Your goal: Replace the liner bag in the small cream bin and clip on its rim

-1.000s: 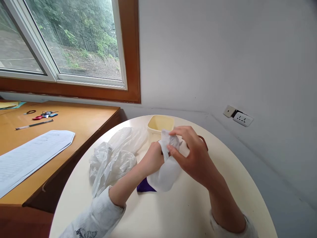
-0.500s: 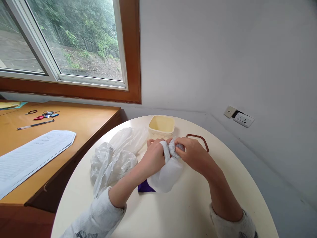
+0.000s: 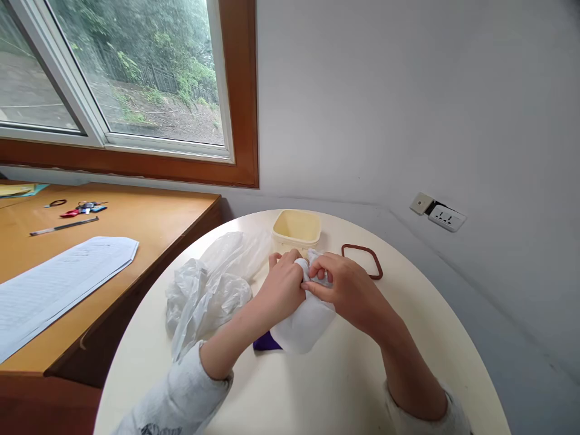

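A white plastic bag is gathered and twisted at its top between my two hands, its rounded lower part resting toward the table. My left hand is closed round the bag's twisted neck from the left. From the right, my right hand pinches the bunched upper end with thumb and fingers. A dark purple piece pokes out from under the bag; I cannot tell what it is. What the bag holds, if anything, is hidden.
Crumpled clear plastic bags lie left on the round white table. Behind my hands stands a pale yellow plastic container; a brown ring-shaped frame lies to the right. A wooden desk with papers adjoins at left.
My right hand has shifted slightly left, closer to my left hand, over the twisted neck of the bag. More of the brown frame shows now.
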`<control>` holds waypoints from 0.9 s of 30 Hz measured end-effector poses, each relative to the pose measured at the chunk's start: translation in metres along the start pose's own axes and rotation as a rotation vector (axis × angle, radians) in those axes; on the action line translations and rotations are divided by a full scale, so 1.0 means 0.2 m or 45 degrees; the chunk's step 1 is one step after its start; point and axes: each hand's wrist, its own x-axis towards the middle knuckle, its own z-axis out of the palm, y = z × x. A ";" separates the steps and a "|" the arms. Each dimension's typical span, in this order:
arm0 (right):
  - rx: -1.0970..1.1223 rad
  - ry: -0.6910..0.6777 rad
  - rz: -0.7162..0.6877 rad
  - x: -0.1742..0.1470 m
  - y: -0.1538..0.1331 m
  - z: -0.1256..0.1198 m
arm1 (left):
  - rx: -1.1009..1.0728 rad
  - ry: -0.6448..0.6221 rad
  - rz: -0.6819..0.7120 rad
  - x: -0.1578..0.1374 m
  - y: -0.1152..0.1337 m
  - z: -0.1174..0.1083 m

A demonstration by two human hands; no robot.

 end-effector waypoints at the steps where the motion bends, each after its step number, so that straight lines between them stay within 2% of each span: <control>1: -0.020 0.004 0.015 0.01 0.01 0.01 | -0.010 -0.009 -0.009 0.00 0.00 -0.01; 7: -0.116 0.092 0.126 0.03 0.05 0.04 | -0.059 -0.040 0.005 0.00 0.02 -0.03; 10: -0.098 0.084 0.190 0.04 0.08 0.04 | -0.086 0.031 0.043 0.00 0.01 -0.03; 15: 0.003 0.069 0.204 0.05 0.14 0.01 | -0.110 0.186 0.266 0.01 -0.01 -0.02; 18: 0.092 0.032 0.199 0.06 0.18 -0.01 | -0.191 0.265 0.283 0.01 -0.01 -0.03; 21: 0.195 -0.062 0.200 0.07 0.21 -0.03 | -0.442 0.291 0.266 0.00 -0.01 -0.03; 27: 0.207 -0.114 0.090 0.08 0.24 -0.01 | -1.264 0.311 0.110 0.02 -0.02 0.00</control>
